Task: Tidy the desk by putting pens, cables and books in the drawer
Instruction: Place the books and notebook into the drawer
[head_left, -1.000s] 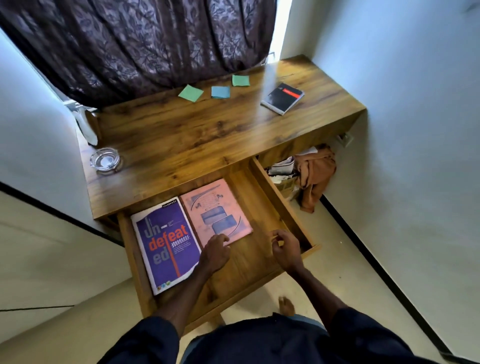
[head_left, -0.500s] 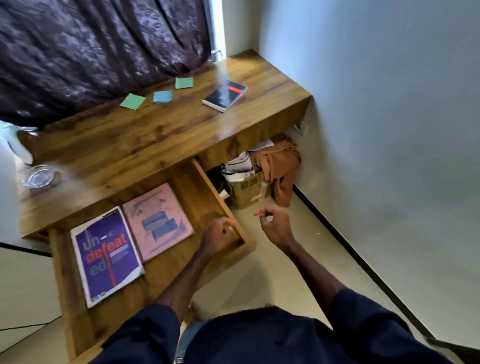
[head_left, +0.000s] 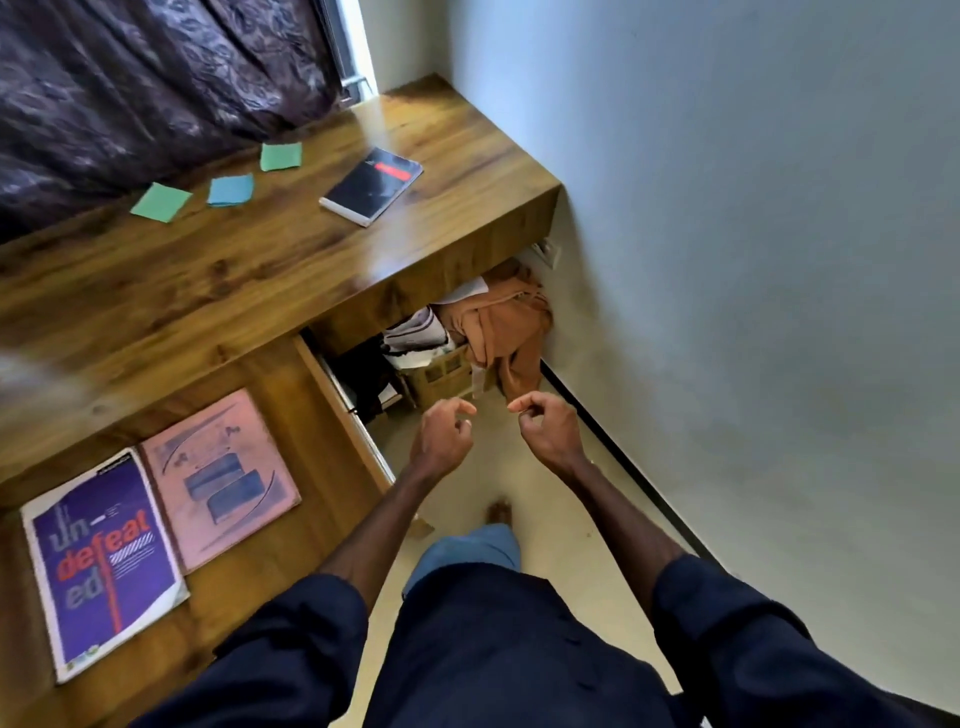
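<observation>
Head view: both hands (head_left: 441, 434) loosely curled, empty.

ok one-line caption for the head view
Both hands hover empty beside the open drawer holding two books.

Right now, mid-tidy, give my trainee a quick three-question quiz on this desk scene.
1. True or false: the black book lies inside the open drawer.
2. How many books are in the drawer?
3. The hands, left and right, are: A) gripping a book, B) loosely curled over the floor, holding nothing visible, C) resting on the desk.

Key: 1 false, it lies on the desk. 2 two: the purple book and the pink book. 3 B.
</observation>
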